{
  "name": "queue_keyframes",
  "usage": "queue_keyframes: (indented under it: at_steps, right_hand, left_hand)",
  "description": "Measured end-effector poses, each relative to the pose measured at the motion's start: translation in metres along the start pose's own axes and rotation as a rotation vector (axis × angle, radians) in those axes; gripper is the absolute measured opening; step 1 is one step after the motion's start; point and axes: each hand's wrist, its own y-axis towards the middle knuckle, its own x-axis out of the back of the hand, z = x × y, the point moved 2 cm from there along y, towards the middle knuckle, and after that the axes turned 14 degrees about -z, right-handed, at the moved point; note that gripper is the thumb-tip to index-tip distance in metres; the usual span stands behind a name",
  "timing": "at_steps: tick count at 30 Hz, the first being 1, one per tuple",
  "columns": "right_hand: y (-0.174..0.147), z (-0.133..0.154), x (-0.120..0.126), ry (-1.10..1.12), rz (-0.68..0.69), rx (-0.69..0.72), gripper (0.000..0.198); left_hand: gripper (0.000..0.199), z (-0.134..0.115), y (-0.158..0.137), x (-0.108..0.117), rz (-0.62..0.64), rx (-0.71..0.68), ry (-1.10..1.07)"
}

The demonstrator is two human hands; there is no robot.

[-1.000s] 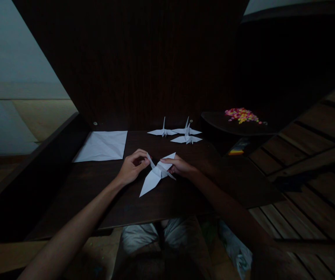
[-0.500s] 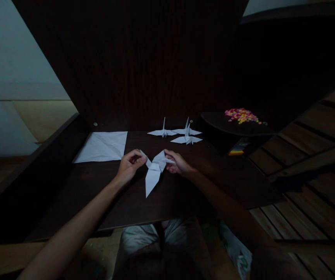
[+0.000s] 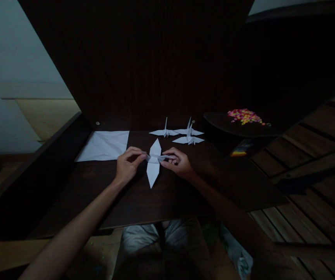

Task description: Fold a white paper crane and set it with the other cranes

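Between my hands is a white paper crane [image 3: 153, 168], its two wings spread toward and away from me. My left hand [image 3: 128, 163] pinches the pointed end on its left side. On the other side, the fingers of my right hand [image 3: 179, 161] are closed on the opposite narrow point. Behind it, three folded paper cranes [image 3: 188, 139] sit close together at the back of the dark desk. A creased white sheet of paper [image 3: 104, 146] lies flat to the left, beyond my left hand.
A heap of small, brightly coloured pieces [image 3: 246, 116] rests on a dark raised shelf [image 3: 216, 121] at the right. Dark panels close off the desk's back and left. Wooden slats [image 3: 307, 216] show at lower right, beside a plastic bag [image 3: 237, 251].
The paper crane has turned so its wings run nearly straight front to back. My right hand has shifted its hold on the right point. The whole view has moved slightly.
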Motion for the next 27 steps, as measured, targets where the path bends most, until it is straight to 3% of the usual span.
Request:
queue_keyframes:
  at_steps: [6,13,20,27]
  right_hand:
    - [0.001,0.004,0.004,-0.131,-0.105,0.186,0.016]
    - [0.001,0.002,0.007,-0.143,-0.109,0.168,0.017]
    - [0.002,0.001,0.006,-0.122,-0.091,0.144,0.020]
    - [0.003,0.000,0.006,-0.149,-0.037,0.111,0.022]
  left_hand:
    - [0.006,-0.009,-0.002,0.002,0.074,-0.159,0.105]
    - [0.013,-0.009,-0.003,0.004,0.137,-0.226,0.153]
    - [0.009,0.000,-0.003,0.002,0.243,-0.179,0.176]
    - [0.018,0.006,-0.002,0.002,0.212,-0.037,0.163]
